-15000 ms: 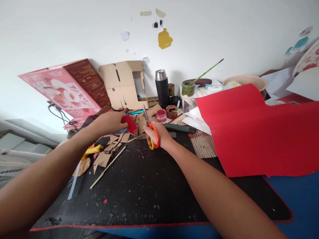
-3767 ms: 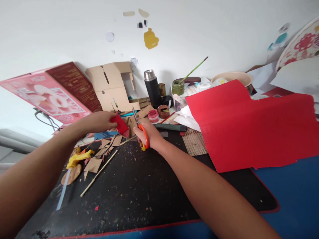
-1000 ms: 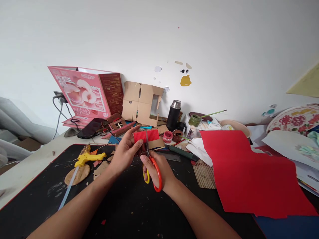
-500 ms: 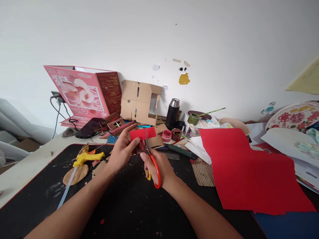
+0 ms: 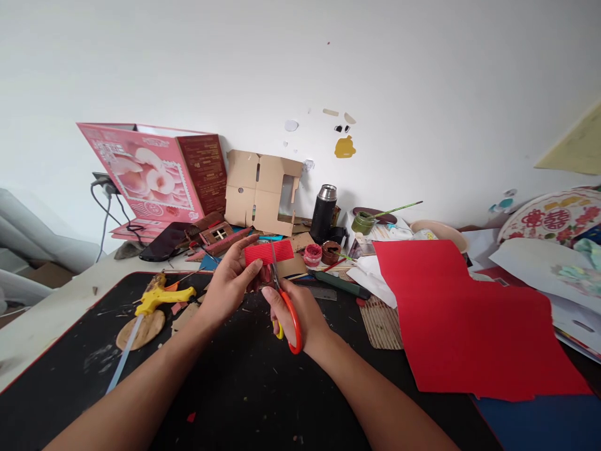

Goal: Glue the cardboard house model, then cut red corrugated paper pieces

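From where I stand, the left hand has a small ribbed red strip pinched at its left part, thumb in front and fingers behind. The right hand is wrapped around a pair of scissors, on the wearer's side of the strip and a little to its right.

What matters is the crossing: the strip's long axis runs sideways, its free end pointing right past the left thumb, while a blade lies over its face nearly square to that length, close to its middle. The left hand is nearer, touching the strip; the right meets it only through the blades. I can't tell how far they are parted.

Left of the left hand lies a yellow glue gun; right of the right hand, a big red sheet.
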Demonstrator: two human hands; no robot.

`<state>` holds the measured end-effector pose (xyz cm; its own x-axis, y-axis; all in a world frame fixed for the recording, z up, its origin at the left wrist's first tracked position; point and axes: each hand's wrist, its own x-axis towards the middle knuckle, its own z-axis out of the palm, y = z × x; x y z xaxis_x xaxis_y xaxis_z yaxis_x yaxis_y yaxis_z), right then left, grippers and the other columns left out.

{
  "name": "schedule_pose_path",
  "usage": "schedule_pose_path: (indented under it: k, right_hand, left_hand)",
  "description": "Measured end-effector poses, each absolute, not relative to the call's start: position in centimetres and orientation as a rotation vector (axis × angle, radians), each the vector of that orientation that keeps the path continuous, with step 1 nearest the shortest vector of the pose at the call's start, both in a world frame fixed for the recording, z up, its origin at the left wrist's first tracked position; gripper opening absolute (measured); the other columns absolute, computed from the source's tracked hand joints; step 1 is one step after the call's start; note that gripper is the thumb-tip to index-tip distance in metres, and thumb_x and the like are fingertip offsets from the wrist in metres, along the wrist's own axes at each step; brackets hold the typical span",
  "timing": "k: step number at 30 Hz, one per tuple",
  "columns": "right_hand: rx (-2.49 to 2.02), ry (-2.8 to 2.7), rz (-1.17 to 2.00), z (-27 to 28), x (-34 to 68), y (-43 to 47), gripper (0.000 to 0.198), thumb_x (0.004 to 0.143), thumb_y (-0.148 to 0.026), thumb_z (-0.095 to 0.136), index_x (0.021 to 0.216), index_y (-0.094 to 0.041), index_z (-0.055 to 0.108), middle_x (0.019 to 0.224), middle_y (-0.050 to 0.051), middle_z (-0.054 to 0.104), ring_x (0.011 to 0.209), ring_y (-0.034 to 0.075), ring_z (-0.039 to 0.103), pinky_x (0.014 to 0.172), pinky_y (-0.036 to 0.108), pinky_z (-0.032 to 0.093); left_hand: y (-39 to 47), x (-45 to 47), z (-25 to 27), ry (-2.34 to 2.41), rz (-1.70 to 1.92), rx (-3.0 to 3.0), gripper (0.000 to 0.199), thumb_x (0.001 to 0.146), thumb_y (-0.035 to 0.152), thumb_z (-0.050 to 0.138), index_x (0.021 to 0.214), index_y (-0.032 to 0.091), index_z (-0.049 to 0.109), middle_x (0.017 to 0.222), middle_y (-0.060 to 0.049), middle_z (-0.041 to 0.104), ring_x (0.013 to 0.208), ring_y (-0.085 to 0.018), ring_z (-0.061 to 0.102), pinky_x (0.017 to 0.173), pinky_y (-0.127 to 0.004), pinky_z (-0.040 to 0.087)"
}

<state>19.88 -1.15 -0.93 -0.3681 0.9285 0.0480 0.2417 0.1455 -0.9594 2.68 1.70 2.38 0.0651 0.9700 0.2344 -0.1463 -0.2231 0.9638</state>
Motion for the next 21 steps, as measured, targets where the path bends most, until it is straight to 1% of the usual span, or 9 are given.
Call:
schedule_pose_path:
  k: [5, 12, 21]
  right_hand:
    - [-1.123, -1.739, 1.241, -0.89, 19.89, -1.15, 0.048, 0.106, -0.070, 0.057, 0.104, -0.023, 0.067, 0.062, -0.003, 0.063, 0.047, 0.017, 0.064, 0.050, 0.026, 0.047]
    - [-1.150, -1.755, 1.230, -0.74, 19.82, -1.15, 0.052, 0.106, -0.073, 0.055, 0.107, -0.022, 0.069, 0.062, -0.002, 0.063, 0.046, 0.018, 0.065, 0.049, 0.027, 0.048]
    - [-1.155, -1.775, 1.199, -0.32, 19.81, -1.28, 0.054, 0.106, -0.074, 0.052, 0.103, -0.023, 0.066, 0.062, -0.002, 0.063, 0.045, 0.017, 0.064, 0.049, 0.026, 0.047]
  left_hand:
    - [1.75, 2.65, 2.41, 0.932, 1.368, 1.316, 0.074, 0.089, 0.045, 0.081, 0.149, 0.015, 0.050, 0.065, 0.004, 0.066, 0.049, -0.012, 0.051, 0.048, -0.023, 0.036]
    - [1.92, 2.53, 2.13, 0.937, 1.373, 1.303, 0.073, 0.089, 0.045, 0.082, 0.148, 0.016, 0.051, 0.067, 0.004, 0.067, 0.050, -0.012, 0.051, 0.048, -0.022, 0.036]
    - [2.02, 2.54, 2.04, 0.952, 1.372, 1.302, 0.073, 0.089, 0.044, 0.082, 0.149, 0.016, 0.051, 0.070, 0.002, 0.069, 0.051, -0.012, 0.052, 0.048, -0.022, 0.037]
